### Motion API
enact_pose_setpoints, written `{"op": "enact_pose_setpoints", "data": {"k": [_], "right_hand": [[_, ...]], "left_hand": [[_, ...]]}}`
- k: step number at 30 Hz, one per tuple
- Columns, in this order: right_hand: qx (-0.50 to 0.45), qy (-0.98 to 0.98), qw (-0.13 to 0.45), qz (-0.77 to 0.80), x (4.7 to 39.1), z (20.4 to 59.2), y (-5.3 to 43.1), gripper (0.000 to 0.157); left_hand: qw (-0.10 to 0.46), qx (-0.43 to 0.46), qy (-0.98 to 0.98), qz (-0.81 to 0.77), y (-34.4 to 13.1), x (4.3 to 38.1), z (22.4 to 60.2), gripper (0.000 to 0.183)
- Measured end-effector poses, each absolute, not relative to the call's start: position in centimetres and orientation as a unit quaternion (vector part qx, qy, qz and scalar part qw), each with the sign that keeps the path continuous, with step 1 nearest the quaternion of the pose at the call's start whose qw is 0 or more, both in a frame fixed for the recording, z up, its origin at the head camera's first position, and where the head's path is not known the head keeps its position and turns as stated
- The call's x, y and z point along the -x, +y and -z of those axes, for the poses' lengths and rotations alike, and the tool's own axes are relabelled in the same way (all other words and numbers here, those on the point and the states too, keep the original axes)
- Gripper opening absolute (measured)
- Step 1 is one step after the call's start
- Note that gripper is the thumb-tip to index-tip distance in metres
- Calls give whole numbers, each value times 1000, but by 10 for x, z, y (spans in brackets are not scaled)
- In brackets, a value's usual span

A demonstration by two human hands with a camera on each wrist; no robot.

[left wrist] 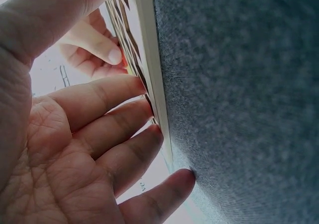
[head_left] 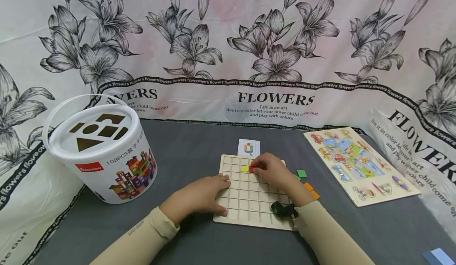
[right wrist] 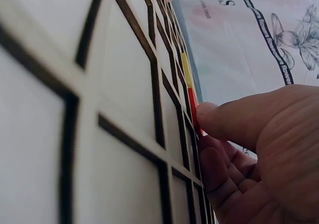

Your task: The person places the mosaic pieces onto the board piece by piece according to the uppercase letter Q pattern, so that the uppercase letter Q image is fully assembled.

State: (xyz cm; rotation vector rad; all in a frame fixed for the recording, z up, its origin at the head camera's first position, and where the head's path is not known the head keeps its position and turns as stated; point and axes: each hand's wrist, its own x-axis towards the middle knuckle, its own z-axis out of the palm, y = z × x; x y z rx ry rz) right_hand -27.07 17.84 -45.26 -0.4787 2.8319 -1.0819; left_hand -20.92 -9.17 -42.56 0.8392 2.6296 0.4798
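A wooden grid board (head_left: 236, 205) lies on the dark cloth, its squares outlined by raised ridges. Fingers straight and spread, my left hand (head_left: 199, 195) rests along the board's left edge, fingertips at the rim. At the upper part of the grid, my right hand (head_left: 272, 172) pinches a red square tile (head_left: 251, 169) between thumb and fingers, right at the board's surface. Directly left of it a yellow tile (head_left: 244, 169) sits in a grid square. Behind the board's far edge lies a small card (head_left: 248, 147) printed with a figure of coloured squares.
Right of the board lie green tiles (head_left: 301, 173) and orange tiles (head_left: 315, 194), partly behind my right forearm. A white lidded bucket (head_left: 96, 178) stands at the left. A picture puzzle board (head_left: 350, 189) lies at the right, blue tiles (head_left: 442, 256) in the near right corner.
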Motion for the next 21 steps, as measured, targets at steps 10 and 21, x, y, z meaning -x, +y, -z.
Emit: {"op": "enact_pose_setpoints", "data": {"k": [10, 21], "right_hand": [[121, 916, 8, 383, 279, 430, 235, 26], [149, 957, 60, 240, 234, 427, 291, 8]], "left_hand": [[168, -296, 924, -171, -91, 209, 426, 84], [168, -293, 923, -182, -93, 207, 423, 86]]}}
